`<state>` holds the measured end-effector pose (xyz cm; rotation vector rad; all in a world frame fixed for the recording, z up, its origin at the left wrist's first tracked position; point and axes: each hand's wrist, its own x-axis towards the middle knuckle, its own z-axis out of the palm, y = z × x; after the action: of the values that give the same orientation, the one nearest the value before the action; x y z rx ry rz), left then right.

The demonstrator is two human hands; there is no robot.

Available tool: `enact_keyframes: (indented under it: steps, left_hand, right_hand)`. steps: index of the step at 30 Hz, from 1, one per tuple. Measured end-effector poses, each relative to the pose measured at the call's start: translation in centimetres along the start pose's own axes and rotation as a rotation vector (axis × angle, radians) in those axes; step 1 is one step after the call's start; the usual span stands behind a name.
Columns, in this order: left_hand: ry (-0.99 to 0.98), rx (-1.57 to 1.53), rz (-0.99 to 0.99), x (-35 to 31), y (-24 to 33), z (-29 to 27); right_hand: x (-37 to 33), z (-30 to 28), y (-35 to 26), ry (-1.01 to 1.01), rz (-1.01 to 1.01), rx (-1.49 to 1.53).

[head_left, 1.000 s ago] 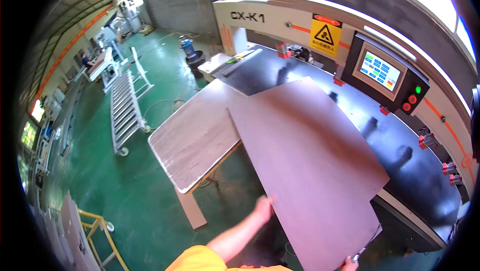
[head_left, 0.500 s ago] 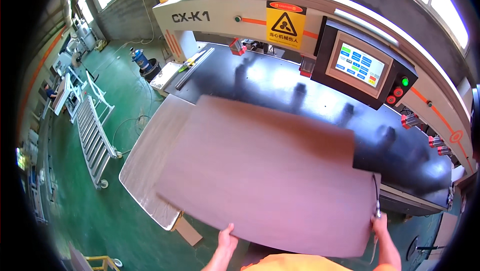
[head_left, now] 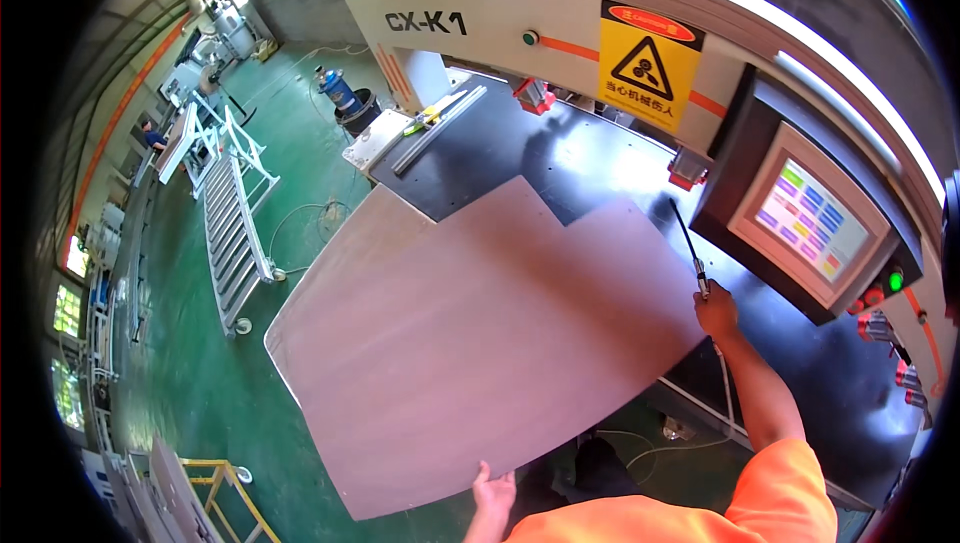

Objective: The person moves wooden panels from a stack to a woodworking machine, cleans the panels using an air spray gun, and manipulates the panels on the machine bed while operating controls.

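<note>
A large flat brownish-pink board (head_left: 480, 333) with a notch in its far edge lies tilted across the black machine table (head_left: 800, 373) and a lighter board (head_left: 345, 233) beneath it. At the near edge, my left hand (head_left: 493, 493) grips the board, its thumb on top and the other fingers partly hidden. My right hand (head_left: 716, 309) is closed around an air blow gun (head_left: 701, 278) with a thin black nozzle pointing away and a pale hose trailing down. That hand is beside the board's right corner; whether it also grips the board, I cannot tell.
A machine beam (head_left: 550, 18) spans the table's far side, with a touchscreen control box (head_left: 810, 208) at right and red-tipped clamps (head_left: 534, 95) below. Metal bars (head_left: 440, 131) lie at the table's far left. A roller stand (head_left: 235, 243) stands on the green floor, near a yellow-framed cart (head_left: 225, 488).
The board has turned counterclockwise, its notch swinging from the right to the far side. My right hand has moved forward with the air blow gun. The view has shifted too.
</note>
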<state>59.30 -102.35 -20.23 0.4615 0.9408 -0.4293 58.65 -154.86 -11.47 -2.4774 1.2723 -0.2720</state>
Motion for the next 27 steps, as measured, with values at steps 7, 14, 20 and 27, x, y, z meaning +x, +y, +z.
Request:
enact_keyframes:
  steps: [7, 14, 20, 27]
  left_hand:
    - [-0.121, -0.011, -0.015, 3.5, -4.9, 7.7]
    - [-0.162, 1.025, 0.049, 0.5, -0.1, 10.8]
    - [0.716, 1.322, 1.202, 1.4, 19.6, -2.9]
    - [0.234, 0.796, 0.283, 0.6, 22.7, -1.2]
  right_hand:
    - [7.5, 5.5, 3.4, -0.067, 0.418, 0.949]
    - [19.8, 7.9, 9.5, 0.249, 0.099, 0.801]
    - [19.1, 2.7, -3.4, 0.109, 0.212, 0.747]
    - [20.2, 3.1, -2.9, 0.137, 0.040, 0.561]
